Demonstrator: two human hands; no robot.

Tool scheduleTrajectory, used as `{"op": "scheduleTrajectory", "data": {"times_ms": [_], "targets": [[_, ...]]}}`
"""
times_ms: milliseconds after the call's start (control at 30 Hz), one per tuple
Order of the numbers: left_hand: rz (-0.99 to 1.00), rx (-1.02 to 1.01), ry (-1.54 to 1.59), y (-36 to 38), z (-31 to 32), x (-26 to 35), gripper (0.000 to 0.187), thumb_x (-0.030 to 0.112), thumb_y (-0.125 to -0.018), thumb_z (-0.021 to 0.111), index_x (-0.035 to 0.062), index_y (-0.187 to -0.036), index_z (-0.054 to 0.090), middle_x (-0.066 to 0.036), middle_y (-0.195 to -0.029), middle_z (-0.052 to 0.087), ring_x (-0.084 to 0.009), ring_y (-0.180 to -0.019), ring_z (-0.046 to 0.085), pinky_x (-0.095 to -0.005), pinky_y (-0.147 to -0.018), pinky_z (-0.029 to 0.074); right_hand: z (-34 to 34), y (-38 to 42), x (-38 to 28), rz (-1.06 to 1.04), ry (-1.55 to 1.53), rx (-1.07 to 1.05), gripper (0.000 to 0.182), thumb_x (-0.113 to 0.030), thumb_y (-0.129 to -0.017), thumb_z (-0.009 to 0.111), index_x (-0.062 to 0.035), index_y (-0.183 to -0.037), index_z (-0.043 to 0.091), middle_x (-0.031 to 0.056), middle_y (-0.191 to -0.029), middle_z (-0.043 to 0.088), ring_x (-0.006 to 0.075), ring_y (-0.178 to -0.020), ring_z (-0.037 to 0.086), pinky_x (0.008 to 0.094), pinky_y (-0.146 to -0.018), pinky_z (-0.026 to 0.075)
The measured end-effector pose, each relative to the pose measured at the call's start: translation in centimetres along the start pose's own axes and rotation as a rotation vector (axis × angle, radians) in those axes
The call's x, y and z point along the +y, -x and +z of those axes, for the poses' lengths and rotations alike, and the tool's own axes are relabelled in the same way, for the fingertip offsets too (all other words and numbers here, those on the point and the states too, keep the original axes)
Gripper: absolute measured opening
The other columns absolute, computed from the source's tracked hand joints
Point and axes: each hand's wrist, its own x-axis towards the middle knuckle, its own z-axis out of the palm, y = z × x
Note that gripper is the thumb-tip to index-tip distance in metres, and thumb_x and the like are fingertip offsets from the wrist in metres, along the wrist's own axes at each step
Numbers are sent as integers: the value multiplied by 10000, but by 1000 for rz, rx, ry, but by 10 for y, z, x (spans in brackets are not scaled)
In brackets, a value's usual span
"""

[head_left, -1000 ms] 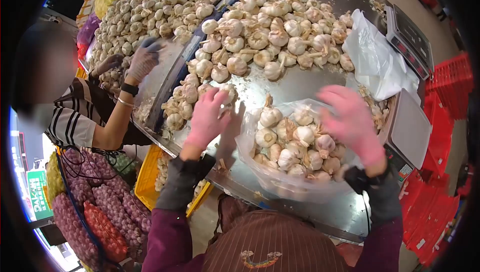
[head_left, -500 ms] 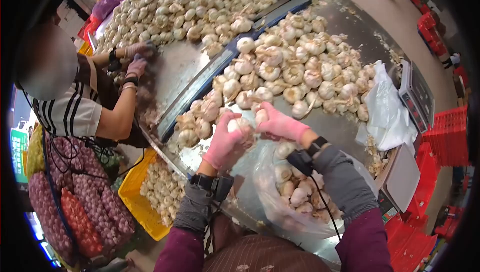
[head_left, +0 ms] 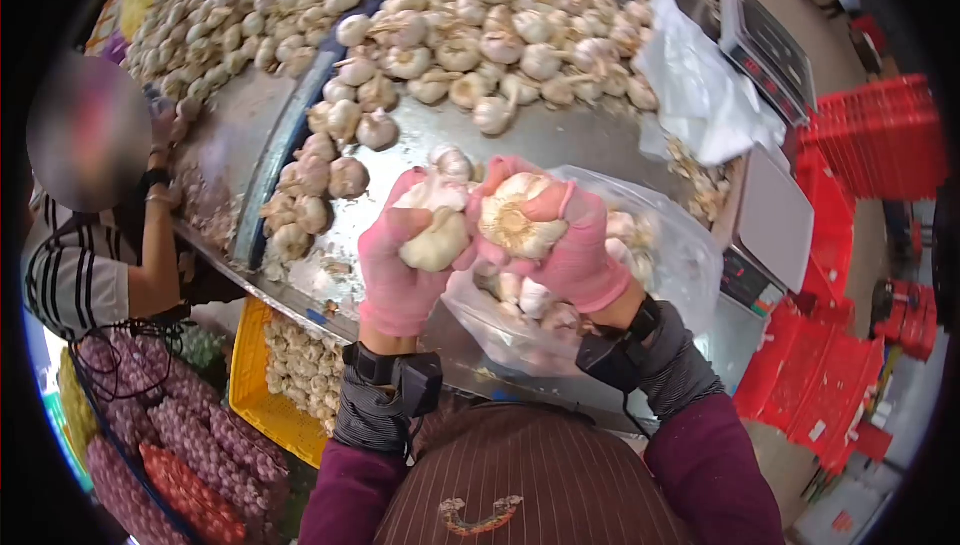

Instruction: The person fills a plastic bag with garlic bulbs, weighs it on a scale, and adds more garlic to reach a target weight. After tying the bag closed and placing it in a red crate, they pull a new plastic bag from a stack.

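Note:
My left hand [head_left: 405, 265], in a pink glove, is closed round garlic; a pale bulb [head_left: 436, 241] shows at its fingers, and more garlic shows above it. Beside it, nearly touching, my right hand [head_left: 570, 250] in a matching glove grips a garlic bulb [head_left: 522, 217] with its root side facing me. Behind and right of my hands lies an open clear plastic bag [head_left: 685, 235] with garlic bulbs inside. A large heap of garlic [head_left: 490, 25] spreads over the metal table [head_left: 440, 130] beyond, with a smaller row along the blue-edged divider [head_left: 285, 125].
Another person [head_left: 95, 255] works at the left, near smaller garlic [head_left: 240, 20]. A yellow crate [head_left: 250, 360] and net sacks [head_left: 180, 425] stand lower left. At the right are white plastic bags [head_left: 700, 85], two scales [head_left: 765, 55] and red crates [head_left: 870, 145].
My hands have drawn closer together and nearer my body, now holding garlic side by side. The view has shifted, so the heap appears higher and further left.

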Motion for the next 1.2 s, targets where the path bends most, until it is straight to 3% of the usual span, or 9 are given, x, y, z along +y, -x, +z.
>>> {"op": "scheduleTrajectory", "data": {"times_ms": [133, 233, 333, 567, 667, 733, 900, 1067, 1200], "targets": [[-73, -196, -1143, -6, 16, -89, 278, 157, -798, 560, 53, -1054, 532, -131, -1055, 588, -270, -922, 601, -398, -725, 503, -45, 92, -21, -153, 1241, 444, 309, -191, -756, 581, -41, -1019, 516, 149, -990, 574, 240, -808, 584, 320, -597, 458], [522, -543, -1926, -1, 2, -143, 347, 204, -751, 631, 69, -1059, 551, -138, -1180, 536, -311, -1107, 517, -484, -905, 422, -103, 148, -4, -271, 2133, 459, 547, -273, -652, 701, -74, -1126, 515, 166, -1259, 472, 321, -1145, 483, 444, -979, 367], [586, -879, -2319, 0, 1, -142, 426, 227, -708, 654, 93, -1100, 554, -144, -1280, 469, -332, -1230, 410, -524, -963, 350, -81, 175, -13, 30, 2388, 420, 608, -288, -627, 698, -92, -1175, 522, 150, -1346, 408, 328, -1256, 387, 467, -1062, 271], [756, -258, -2544, -156, -4, -60, 458, 193, -730, 642, 143, -1175, 546, -144, -1276, 468, -361, -1156, 466, -473, -943, 404, -71, -20, -67, -142, 1790, 357, 357, -47, -765, 529, -68, -1120, 553, 140, -1158, 535, 334, -1119, 503, 408, -920, 444], [169, 286, -2391, -193, -11, -47, 430, 216, -727, 651, 138, -1143, 574, -148, -1207, 514, -382, -1052, 522, -433, -870, 447, -104, -118, -52, -111, 1920, 158, 451, -62, -745, 557, -92, -1192, 509, 159, -1176, 520, 350, -1144, 483, 415, -943, 428], [266, -366, -2564, -194, -34, -9, 420, 239, -691, 675, 96, -1078, 597, -165, -1128, 558, -386, -987, 549, -436, -826, 469, -106, -143, -39, 132, 1911, 284, 562, -73, -723, 589, -109, -1265, 449, 164, -1219, 490, 356, -1164, 473, 420, -965, 414], [166, 38, -560, -141, -57, 90, 57, 102, -856, 541, 97, -875, 488, -42, -861, 546, -153, -814, 568, -293, -644, 489, -103, -139, -23, -7, 1767, 116, 681, -153, -680, 690, -141, -1318, 452, 151, -1277, 448, 347, -1141, 490, 395, -1003, 407], [47, 103, 48, -89, -82, 116, 252, 197, -833, 541, 36, -1028, 548, -144, -991, 573, -251, -883, 548, -302, -667, 490, -55, -146, 40, 102, 2013, -646, 562, -163, -676, 691, -162, -1217, 541, 141, -1250, 481, 341, -1059, 544, 442, -903, 470], [-76, 25, 362, -63, -112, 122, 300, 206, -786, 565, -1, -1003, 574, -138, -1026, 523, -211, -827, 536, -268, -569, 445, -60, -178, 76, 9, 1911, -511, 531, -121, -663, 703, -132, -1176, 569, 154, -1003, 594, 306, -848, 637, 415, -757, 522]]}}
